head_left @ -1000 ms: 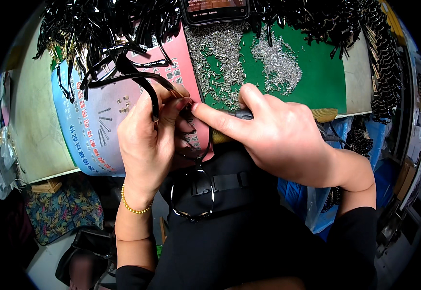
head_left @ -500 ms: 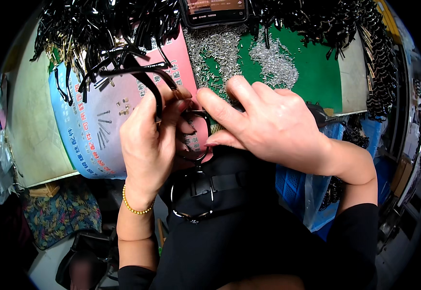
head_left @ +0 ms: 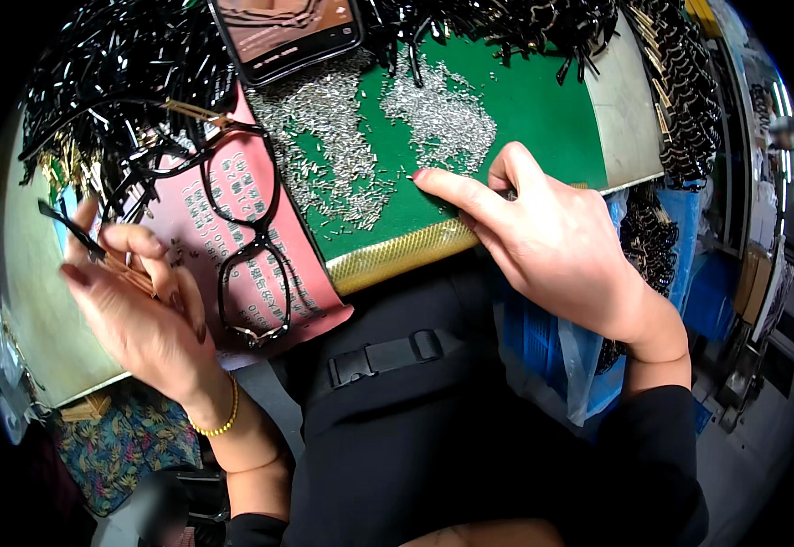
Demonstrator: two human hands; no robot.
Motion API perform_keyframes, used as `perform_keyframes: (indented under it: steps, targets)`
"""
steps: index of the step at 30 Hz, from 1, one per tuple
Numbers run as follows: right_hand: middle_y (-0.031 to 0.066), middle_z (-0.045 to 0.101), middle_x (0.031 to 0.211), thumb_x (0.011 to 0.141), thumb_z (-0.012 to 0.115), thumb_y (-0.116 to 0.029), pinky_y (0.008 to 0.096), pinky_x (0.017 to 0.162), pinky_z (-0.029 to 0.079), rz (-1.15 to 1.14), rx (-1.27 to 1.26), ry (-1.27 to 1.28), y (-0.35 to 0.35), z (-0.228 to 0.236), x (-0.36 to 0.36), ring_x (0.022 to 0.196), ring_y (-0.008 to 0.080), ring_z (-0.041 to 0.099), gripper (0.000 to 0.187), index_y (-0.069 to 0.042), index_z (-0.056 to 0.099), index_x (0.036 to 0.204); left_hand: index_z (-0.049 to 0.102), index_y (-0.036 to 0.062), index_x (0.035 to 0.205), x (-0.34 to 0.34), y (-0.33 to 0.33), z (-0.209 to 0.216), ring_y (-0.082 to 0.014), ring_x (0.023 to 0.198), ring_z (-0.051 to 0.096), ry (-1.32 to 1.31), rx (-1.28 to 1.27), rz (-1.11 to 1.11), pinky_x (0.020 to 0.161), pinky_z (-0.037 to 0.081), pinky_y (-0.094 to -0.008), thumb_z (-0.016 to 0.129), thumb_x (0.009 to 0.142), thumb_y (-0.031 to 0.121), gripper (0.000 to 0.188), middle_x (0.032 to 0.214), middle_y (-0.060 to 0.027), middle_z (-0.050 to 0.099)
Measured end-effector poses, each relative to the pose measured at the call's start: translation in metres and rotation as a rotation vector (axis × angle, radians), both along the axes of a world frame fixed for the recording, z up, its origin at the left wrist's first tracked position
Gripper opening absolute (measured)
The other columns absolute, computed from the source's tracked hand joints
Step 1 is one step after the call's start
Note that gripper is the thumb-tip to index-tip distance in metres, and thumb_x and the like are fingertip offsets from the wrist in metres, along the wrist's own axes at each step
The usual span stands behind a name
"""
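Observation:
My left hand (head_left: 146,319) has its fingers closed around a slim eyeglass temple (head_left: 87,239), its dark tip sticking out past the fingers. Beside that hand a black eyeglass frame (head_left: 262,235) lies over a pink printed sheet (head_left: 310,290), with a temple reaching off toward the far left. My right hand (head_left: 556,242) is over the near edge of the green mat (head_left: 552,109). Its index finger points out to the edge of the small silvery metal pieces (head_left: 447,114). The other fingers are curled in, and a dark sliver shows between them; what it is stays hidden.
Heaps of black temples (head_left: 133,64) cover the far side. A phone (head_left: 297,68) stands among them, near another silvery pile (head_left: 329,146). Yellow mesh trim (head_left: 406,251) runs along the mat's near edge. Blue crates (head_left: 538,337) stand below at right.
My hands have moved apart: the left drew away left with a temple, the right shifted to the silvery pieces. The frame has left my fingers and lies on the sheet. The view has turned.

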State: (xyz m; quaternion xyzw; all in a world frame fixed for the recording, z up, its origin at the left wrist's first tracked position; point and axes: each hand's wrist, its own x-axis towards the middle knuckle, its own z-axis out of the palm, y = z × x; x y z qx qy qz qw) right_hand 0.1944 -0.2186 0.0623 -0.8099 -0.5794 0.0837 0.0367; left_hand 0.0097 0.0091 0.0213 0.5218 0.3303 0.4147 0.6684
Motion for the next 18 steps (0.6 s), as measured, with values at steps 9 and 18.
perform_keyframes:
  steps: [9, 18]
  targets:
    - [0.0065, 0.047, 0.085, 0.089, 0.066, -0.011, 0.0326, 0.049, 0.047, -0.045, -0.005, -0.039, 0.001, -0.005, -0.001, 0.056, 0.0205, 0.055, 0.048, -0.026, 0.063, 0.134, 0.06, -0.0054, 0.116, -0.063, -0.011, -0.032, -0.0236, 0.105, 0.065, 0.345, 0.461, 0.1, 0.107, 0.047, -0.0529, 0.051, 0.106, 0.008, 0.02, 0.117, -0.0158, 0.065]
    - [0.0075, 0.052, 0.09, 0.088, 0.064, -0.004, 0.0328, 0.055, 0.05, -0.106, -0.036, 0.144, 0.0, 0.007, 0.0, 0.063, 0.0223, 0.059, 0.062, -0.029, 0.056, 0.144, 0.068, 0.0104, 0.097, -0.101, -0.009, -0.022, -0.0235, 0.098, 0.064, 0.439, 1.135, -0.227, 0.11, 0.039, -0.0614, 0.072, 0.088, 0.013, 0.01, 0.098, -0.0043, 0.074]
